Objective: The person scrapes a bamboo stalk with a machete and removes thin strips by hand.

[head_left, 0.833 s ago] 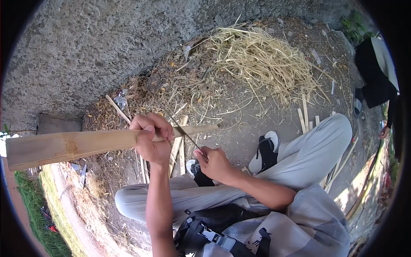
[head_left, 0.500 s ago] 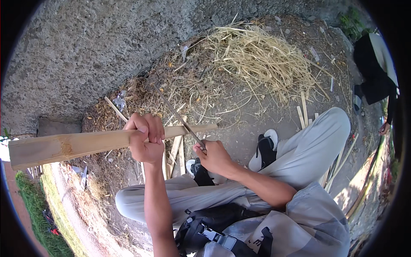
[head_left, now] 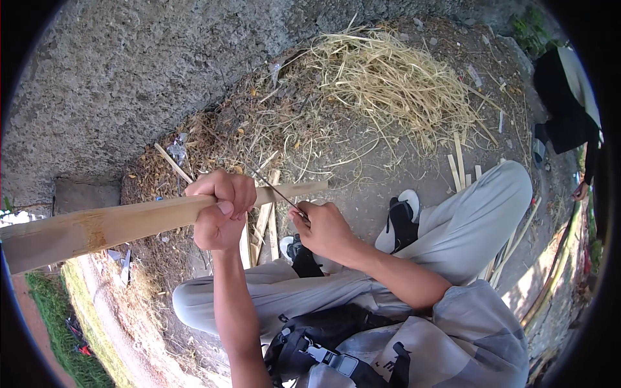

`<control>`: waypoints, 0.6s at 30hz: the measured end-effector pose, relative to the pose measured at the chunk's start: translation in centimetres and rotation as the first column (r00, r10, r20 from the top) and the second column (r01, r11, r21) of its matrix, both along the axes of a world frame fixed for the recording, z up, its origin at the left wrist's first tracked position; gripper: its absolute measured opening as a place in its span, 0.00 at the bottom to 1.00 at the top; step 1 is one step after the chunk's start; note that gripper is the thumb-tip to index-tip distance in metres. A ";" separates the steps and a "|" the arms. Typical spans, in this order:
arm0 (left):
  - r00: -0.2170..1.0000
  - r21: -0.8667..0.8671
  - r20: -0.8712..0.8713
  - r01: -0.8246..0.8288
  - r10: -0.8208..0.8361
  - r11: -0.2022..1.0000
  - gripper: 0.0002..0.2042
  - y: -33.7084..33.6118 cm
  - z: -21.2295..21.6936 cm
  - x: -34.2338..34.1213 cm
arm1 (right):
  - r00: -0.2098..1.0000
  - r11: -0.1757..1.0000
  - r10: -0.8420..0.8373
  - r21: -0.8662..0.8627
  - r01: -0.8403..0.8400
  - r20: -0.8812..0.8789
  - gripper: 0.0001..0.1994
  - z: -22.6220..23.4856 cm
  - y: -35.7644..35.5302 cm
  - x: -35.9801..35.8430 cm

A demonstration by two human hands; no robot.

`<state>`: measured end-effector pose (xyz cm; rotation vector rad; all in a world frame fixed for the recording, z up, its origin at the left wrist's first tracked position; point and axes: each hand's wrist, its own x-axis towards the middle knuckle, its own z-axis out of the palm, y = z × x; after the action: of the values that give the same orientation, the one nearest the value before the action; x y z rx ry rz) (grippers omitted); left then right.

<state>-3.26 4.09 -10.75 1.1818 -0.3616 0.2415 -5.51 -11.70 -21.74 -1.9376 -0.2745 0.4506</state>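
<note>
My left hand (head_left: 223, 208) is wrapped round a long, pale split-bamboo slat (head_left: 139, 223), its fingers closed over the top. The wide end of the slat reaches the left rim of the view, and its narrow end lies past my hand to the right. A node with brown marks crosses the wide part. In my right hand (head_left: 326, 227), a thin-bladed knife (head_left: 270, 183) is gripped by its handle, which the fingers mostly hide. The blade slants up and left across the slat, just right of my left hand, and looks almost edge-on. Whether it touches the slat I cannot tell.
A heap of pale shavings (head_left: 401, 84) lies on the ground beyond my hands, beside a rough wall (head_left: 149, 77). Cut strips (head_left: 262, 226) lie near my feet. A black bag (head_left: 323, 339) rests at my lap. Another person (head_left: 563, 97) is at the far right.
The slat and my left hand have tilted slightly, the slat's wide end going left and down. The knife blade has turned more edge-on, and its tip sits lower.
</note>
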 end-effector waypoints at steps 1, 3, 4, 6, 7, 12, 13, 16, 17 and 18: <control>1.000 0.021 0.012 0.008 -0.008 1.000 0.10 -0.3 0.2 -0.1 | 0.997 0.998 0.006 -0.058 -0.001 0.078 0.10 0.2 0.1 0.2; 1.000 0.020 0.016 0.022 -0.022 1.000 0.09 -0.1 0.0 -0.2 | 0.999 0.992 0.008 -0.127 -0.003 0.044 0.10 -8.0 -0.9 0.5; 0.999 0.019 0.025 0.025 -0.026 0.999 0.09 0.1 -0.2 -0.1 | 1.000 0.981 0.019 -0.194 -0.016 0.013 0.10 -10.9 -1.2 0.9; 0.999 -0.008 0.014 0.043 -0.043 0.999 0.09 1.3 -0.3 0.3 | 1.000 0.987 0.021 -0.158 -0.018 0.012 0.11 -10.6 -1.0 0.9; 0.999 -0.019 -0.005 0.034 -0.034 0.999 0.09 1.5 -0.4 0.0 | 0.999 0.990 0.044 -0.134 -0.045 -0.012 0.12 -8.9 -1.6 0.3; 0.999 0.012 0.019 0.051 -0.051 0.999 0.09 0.5 -0.1 -0.1 | 0.999 0.998 -0.015 0.055 0.017 -0.041 0.13 -1.9 0.5 -1.1; 1.000 0.011 0.024 0.012 -0.012 1.000 0.09 0.4 -0.3 -0.3 | 0.997 0.997 -0.071 0.019 0.072 -0.032 0.13 -3.7 1.1 -1.4; 1.000 -0.019 0.009 -0.002 0.002 1.000 0.08 1.0 -0.4 -0.2 | 0.991 0.972 -0.089 -0.225 0.064 -0.103 0.12 -15.7 -1.1 -0.8; 1.000 -0.023 0.011 0.003 -0.003 1.000 0.07 1.5 -0.8 -0.2 | 0.991 0.973 -0.092 -0.220 0.068 -0.102 0.12 -15.3 -0.7 -0.7; 1.000 -0.022 0.015 0.004 -0.004 1.000 0.07 1.5 -0.7 0.0 | 0.990 0.985 -0.093 -0.158 0.076 -0.107 0.12 -14.1 -0.3 -0.6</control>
<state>-3.24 5.61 -11.50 1.1578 -0.3735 0.2507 -6.06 -12.02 -35.85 -2.0561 -0.0852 0.5372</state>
